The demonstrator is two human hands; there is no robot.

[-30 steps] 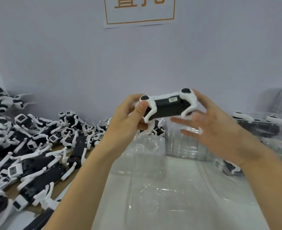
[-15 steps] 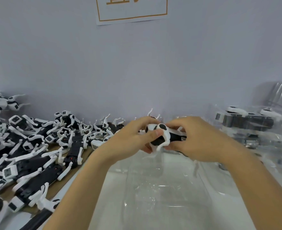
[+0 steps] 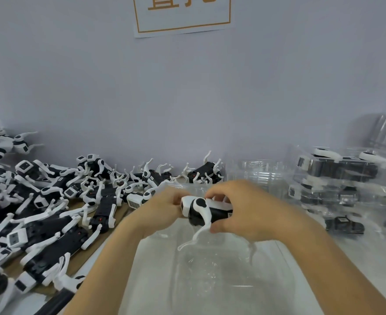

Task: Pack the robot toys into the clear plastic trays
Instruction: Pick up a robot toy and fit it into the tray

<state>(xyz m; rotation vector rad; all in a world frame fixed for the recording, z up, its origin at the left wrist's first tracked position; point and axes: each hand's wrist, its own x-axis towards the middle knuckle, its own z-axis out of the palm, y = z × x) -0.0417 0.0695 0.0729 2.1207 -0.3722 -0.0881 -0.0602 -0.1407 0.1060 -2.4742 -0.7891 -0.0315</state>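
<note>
Gripping one black-and-white robot toy (image 3: 201,212) from both ends, your fingers (image 3: 219,228) close around its body: your left hand (image 3: 164,209) pinches the white head end, your right hand (image 3: 246,210) wraps the black rear. You hold the toy in the air, just above the clear plastic tray (image 3: 210,276) that lies on the desk (image 3: 337,258) in front of you, and its white legs hang down toward the tray's hollow. To your left a heap of loose robot toys (image 3: 51,214) covers a brown sheet. To your right stands a stack of filled trays (image 3: 342,185), toys showing through the plastic. Behind everything rises a pale wall (image 3: 187,98) with a paper sign (image 3: 181,15).
</note>
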